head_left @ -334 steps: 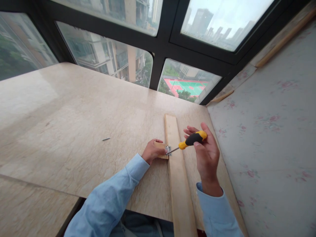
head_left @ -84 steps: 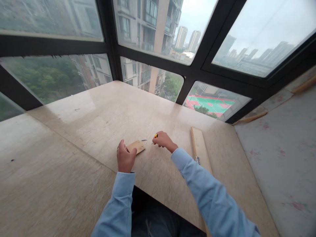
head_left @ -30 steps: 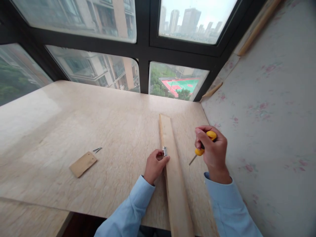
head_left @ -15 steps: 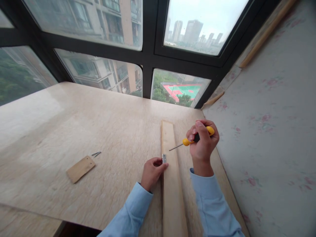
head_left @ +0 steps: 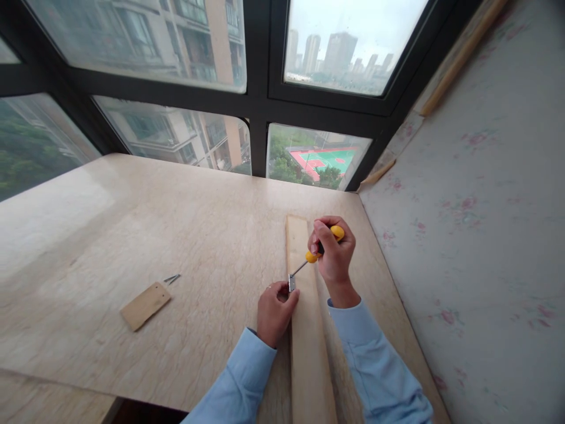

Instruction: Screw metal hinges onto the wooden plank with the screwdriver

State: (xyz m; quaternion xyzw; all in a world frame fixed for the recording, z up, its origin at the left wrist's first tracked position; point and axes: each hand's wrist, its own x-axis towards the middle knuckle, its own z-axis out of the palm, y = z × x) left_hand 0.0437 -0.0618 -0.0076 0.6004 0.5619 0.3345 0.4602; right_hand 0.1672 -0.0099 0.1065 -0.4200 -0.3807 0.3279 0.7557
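Observation:
A long pale wooden board [head_left: 309,347] lies lengthwise on the stone-like sill. At its left edge sits a small metal hinge [head_left: 292,284], pinched between the thumb and fingers of my left hand [head_left: 274,309]. My right hand [head_left: 336,256] is wrapped round the handle of a yellow and black screwdriver [head_left: 312,257]. The screwdriver's shaft slants down to the left, its tip at the upper end of the hinge. Whether the tip sits in a screw is too small to tell.
On the sill [head_left: 185,224] at left lies a small wooden piece [head_left: 145,306] with two holes, beside thin metal pieces [head_left: 172,278]. A flowered wall [head_left: 477,235] rises at right. Dark-framed windows [head_left: 260,106] stand behind. The sill's front edge shows at lower left.
My right hand has moved left, bringing the screwdriver's tip from above the board to the hinge. My left hand keeps its pinch on the hinge. The view has shifted slightly.

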